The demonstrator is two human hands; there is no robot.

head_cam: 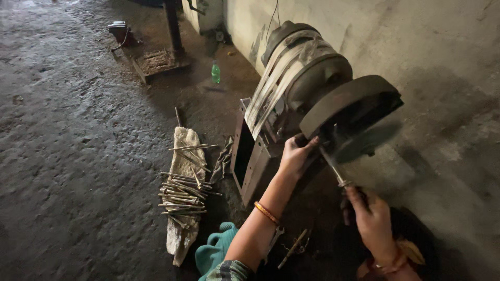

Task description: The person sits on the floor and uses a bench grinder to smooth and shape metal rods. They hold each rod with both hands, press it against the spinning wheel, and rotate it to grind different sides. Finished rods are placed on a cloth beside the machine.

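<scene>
Steel rod (333, 169) is pressed against the blurred grinding wheel (364, 138) – right hand (372, 221) clenched round its lower end, left hand (296, 156) gripping near the tip – while many more rods (183, 195) lie piled on a cloth on the floor, well apart.

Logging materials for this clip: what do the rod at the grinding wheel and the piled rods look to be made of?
Rod held by both hands: apparently metal, thin, grey, dully glinting. Piled rods: likely the same metal, dull yellowish-grey, possibly tarnished. Grinding wheel: dark, matte, probably abrasive stone; spinning blur leaves this open.
</scene>
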